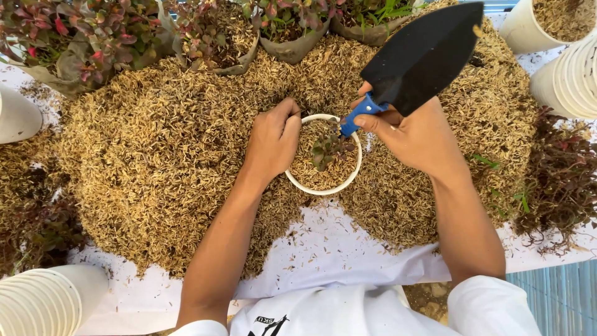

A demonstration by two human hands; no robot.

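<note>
From the head camera, a small white pot (323, 186) sits in the middle of a broad heap of rice husk (155, 162) spread over a white sheet (336, 255) on the bench. The pot is filled nearly to its rim with the same husk, and a small seedling (328, 149) with dark reddish-green leaves stands in it, a little toward the far side.

The left hand (273, 140) rests on the pot's left rim, its grip curled together over the edge, fingertips at the rim's top left. The right hand (413, 134) is just beside the pot's right rim; its grip is clamped on the blue handle of a trowel (423, 59), whose black blade points up and away to the right while the handle end dips toward the seedling.

Along the far edge, several soft grey grow bags (289, 46) hold red-and-green leafy plants in husk. At the top right a white pot (547, 22) holds husk, with a stack of nested white pots (575, 78) just beside it. Another stack of white pots (50, 302) lies at the lower left, and one more white pot (15, 115) shows at the left edge. Loose uprooted plants (559, 180) lie in a dark tangle on the right.
</note>
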